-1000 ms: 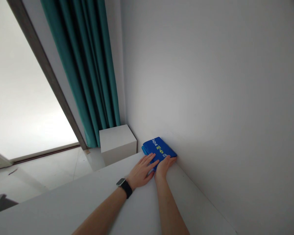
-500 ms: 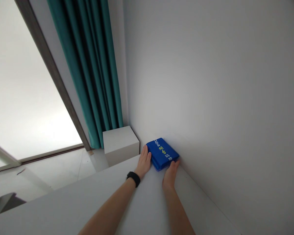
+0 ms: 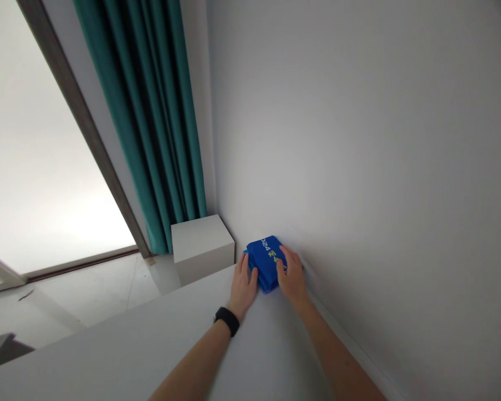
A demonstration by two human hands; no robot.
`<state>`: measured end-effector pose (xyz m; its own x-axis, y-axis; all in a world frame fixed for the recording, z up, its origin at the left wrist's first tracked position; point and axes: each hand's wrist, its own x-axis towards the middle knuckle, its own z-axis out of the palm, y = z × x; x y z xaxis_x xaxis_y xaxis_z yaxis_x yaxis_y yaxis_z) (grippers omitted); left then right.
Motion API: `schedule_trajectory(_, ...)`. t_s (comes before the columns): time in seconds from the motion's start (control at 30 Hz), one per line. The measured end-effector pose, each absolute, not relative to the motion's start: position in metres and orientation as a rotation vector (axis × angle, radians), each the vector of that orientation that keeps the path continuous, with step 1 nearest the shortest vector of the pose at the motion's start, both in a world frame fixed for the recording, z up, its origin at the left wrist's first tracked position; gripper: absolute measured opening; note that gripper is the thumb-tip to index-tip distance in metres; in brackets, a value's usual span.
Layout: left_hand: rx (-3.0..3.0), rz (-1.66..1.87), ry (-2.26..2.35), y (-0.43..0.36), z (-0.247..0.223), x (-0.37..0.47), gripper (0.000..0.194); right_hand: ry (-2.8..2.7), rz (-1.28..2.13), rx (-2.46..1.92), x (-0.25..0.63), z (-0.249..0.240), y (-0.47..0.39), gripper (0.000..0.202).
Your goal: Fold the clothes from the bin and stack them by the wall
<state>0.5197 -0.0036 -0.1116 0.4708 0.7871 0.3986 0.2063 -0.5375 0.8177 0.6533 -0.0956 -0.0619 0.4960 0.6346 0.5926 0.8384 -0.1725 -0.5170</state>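
A folded blue cloth (image 3: 264, 260) with white and yellow print lies in the far corner of a white surface (image 3: 250, 356), close against the wall. Along its left edge rests my left hand (image 3: 244, 285), fingers stretched out and touching its side; a black band is on that wrist. My right hand (image 3: 292, 274) lies over the right part of the cloth with thumb and fingers apart, covering some of the print. Neither hand has its fingers wrapped round the cloth.
Beyond the surface's far edge stands a white box-shaped cabinet (image 3: 204, 238). Teal curtains (image 3: 150, 122) hang behind it beside a bright sliding door (image 3: 54, 145). A plain wall (image 3: 359, 139) borders the surface on the right. Pale floor tiles (image 3: 96, 289) show lower left.
My right hand has gone from the cloth's near right edge up onto its top. My left hand stays at the left side, slightly lower. The view has shifted a little.
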Motion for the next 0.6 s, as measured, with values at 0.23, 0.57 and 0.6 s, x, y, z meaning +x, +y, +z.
schedule_trajectory(0.23,2.190,0.822,0.915,-0.014,-0.097,0.518,0.074,-2.042,-0.102,-2.046,0.686,-0.027,-0.051,0.048)
schedule_trajectory(0.57,2.227,0.728,0.940,-0.016,-0.098,0.518,0.087,-2.139,0.125,-2.023,0.685,-0.044,-0.038,0.048)
schedule_trajectory(0.6,2.232,0.726,0.939,-0.017,-0.098,0.518,0.087,-2.133,0.125,-2.028,0.685,-0.046,-0.038,0.048)
